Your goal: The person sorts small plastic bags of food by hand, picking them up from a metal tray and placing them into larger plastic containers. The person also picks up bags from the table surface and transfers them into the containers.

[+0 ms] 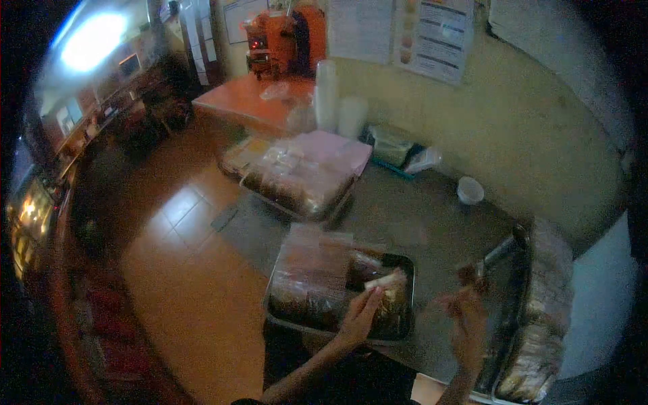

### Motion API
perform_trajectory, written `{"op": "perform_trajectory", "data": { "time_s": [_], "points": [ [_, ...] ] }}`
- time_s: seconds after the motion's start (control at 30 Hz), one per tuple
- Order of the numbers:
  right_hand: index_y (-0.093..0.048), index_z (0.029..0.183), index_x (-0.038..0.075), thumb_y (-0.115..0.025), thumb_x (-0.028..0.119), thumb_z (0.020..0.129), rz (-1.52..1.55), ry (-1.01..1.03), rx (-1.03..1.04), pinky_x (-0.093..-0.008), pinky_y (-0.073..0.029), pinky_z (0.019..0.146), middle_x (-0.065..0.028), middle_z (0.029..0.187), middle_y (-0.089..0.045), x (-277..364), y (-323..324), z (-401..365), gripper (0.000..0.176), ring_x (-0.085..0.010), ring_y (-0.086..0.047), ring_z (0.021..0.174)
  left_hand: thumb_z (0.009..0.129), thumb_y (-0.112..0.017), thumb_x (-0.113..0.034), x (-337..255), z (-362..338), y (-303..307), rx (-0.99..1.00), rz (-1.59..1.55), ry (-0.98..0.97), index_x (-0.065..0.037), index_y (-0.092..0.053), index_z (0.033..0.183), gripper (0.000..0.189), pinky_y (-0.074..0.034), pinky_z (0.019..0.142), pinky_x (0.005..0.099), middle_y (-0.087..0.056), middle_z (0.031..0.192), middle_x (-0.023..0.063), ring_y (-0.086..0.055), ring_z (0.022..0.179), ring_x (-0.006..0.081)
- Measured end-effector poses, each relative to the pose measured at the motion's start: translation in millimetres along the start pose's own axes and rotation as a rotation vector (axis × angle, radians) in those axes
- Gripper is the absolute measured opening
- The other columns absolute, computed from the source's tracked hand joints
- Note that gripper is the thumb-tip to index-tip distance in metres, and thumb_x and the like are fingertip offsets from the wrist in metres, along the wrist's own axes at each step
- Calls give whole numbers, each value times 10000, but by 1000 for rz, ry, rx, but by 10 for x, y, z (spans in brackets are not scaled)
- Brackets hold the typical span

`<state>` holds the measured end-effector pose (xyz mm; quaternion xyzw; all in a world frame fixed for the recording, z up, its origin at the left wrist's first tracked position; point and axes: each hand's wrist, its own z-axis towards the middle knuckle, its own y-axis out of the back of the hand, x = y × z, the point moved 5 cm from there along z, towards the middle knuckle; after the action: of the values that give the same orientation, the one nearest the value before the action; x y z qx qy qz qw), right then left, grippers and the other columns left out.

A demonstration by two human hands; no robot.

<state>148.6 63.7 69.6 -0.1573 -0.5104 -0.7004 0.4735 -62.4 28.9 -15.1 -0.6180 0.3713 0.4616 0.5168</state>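
Observation:
Over the right part of a dark tray [271, 305] is my left hand [362, 314], its fingers closed on a pale wrapped piece [386, 279]. Clear plastic packets [297, 273] fill the left part of that tray. My right hand [466, 307] is raised to the right of the tray, smeared by motion. A small dark brown item [471, 275] shows at its fingertips, too blurred to name.
Behind stands another tray of wrapped packets [290, 177] with a pink sheet [334, 152]. A long row of packets [548, 290] lies at the right. A white cup [470, 191], stacked cups [327, 94] and an orange machine [280, 40] are near the wall.

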Motion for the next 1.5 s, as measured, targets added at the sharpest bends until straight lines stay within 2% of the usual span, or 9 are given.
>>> {"op": "perform_trajectory", "data": {
  "time_s": [0.13, 0.33, 0.53, 0.8, 1.03, 1.3, 1.37, 1.47, 1.5],
  "points": [
    [-673, 1064, 97, -627, 86, 842, -189, 146, 433, -333, -515, 761, -97, 930, -653, 804, -262, 100, 227, -211, -642, 854, 1015, -424, -302, -219, -214, -119, 127, 237, -162, -7, -572, 1217, 387, -420, 946, 324, -610, 1163, 77, -536, 1075, 159],
    [-659, 881, 56, -600, 7, 841, 80, 101, 1, -323, -516, 670, -92, 845, -636, 898, -489, 92, 87, -223, -645, 766, 1032, -370, -353, -238, -280, -134, 190, 80, -44, 10, -547, 1215, 444, -419, 920, 316, -603, 1106, 75, -524, 1023, 153],
    [-659, 876, 84, -603, 77, 837, 66, -36, 2, -389, -477, 843, -94, 882, -668, 835, -529, 30, 69, -294, -623, 857, 1037, -335, -364, -30, -267, -170, 205, -17, -42, -1, -530, 1248, 462, -411, 924, 312, -595, 1107, 68, -514, 1031, 158],
    [-652, 869, 45, -642, 72, 822, -44, 101, -54, -350, -508, 728, -115, 845, -630, 907, -507, 81, 55, -258, -640, 794, 1036, -343, -351, 30, -199, -112, 426, -29, -36, 9, -530, 1244, 456, -430, 915, 342, -594, 1118, 83, -525, 1016, 170],
    [-645, 939, 51, -635, 74, 838, -52, 71, -17, -332, -516, 725, -98, 912, -638, 818, -497, 81, 104, -207, -644, 797, 1024, -404, -317, -69, -257, -258, 226, -28, 11, 10, -559, 1222, 412, -420, 963, 306, -621, 1153, 66, -538, 1084, 145],
    [-566, 1188, 65, -622, 189, 880, -435, -37, -89, -412, -505, 806, -128, 1076, -616, 101, 102, 379, 337, -310, -623, 909, 1010, -452, -308, -245, -183, -50, 93, 44, 86, -5, -606, 1166, 374, -438, 918, 292, -646, 1090, 66, -561, 1026, 139],
    [-549, 1258, 76, -641, 255, 878, -728, -145, -31, -470, -474, 922, -154, 1267, -556, -969, 186, 426, 430, -389, -572, 1084, 1013, -443, -318, -297, -202, -55, 125, 44, 58, -6, -589, 1179, 382, -449, 887, 292, -634, 1073, 66, -563, 1000, 138],
    [-530, 1216, 81, -614, 290, 901, -1092, 43, -200, -470, -500, 791, -185, 1091, -609, -1231, 84, 374, 387, -388, -608, 970, 1021, -422, -330, -161, -167, -101, 135, 19, -20, -5, -550, 1205, 395, -470, 832, 293, -614, 1027, 64, -565, 946, 133],
    [-534, 1218, 79, -615, 297, 900, -934, -155, -49, -474, -500, 802, -195, 1105, -601, -1129, 146, 434, 395, -389, -602, 987, 1022, -421, -331, -181, -185, -117, 154, -17, -16, -5, -545, 1210, 396, -471, 832, 290, -615, 1016, 61, -566, 941, 130]
  ]
}}
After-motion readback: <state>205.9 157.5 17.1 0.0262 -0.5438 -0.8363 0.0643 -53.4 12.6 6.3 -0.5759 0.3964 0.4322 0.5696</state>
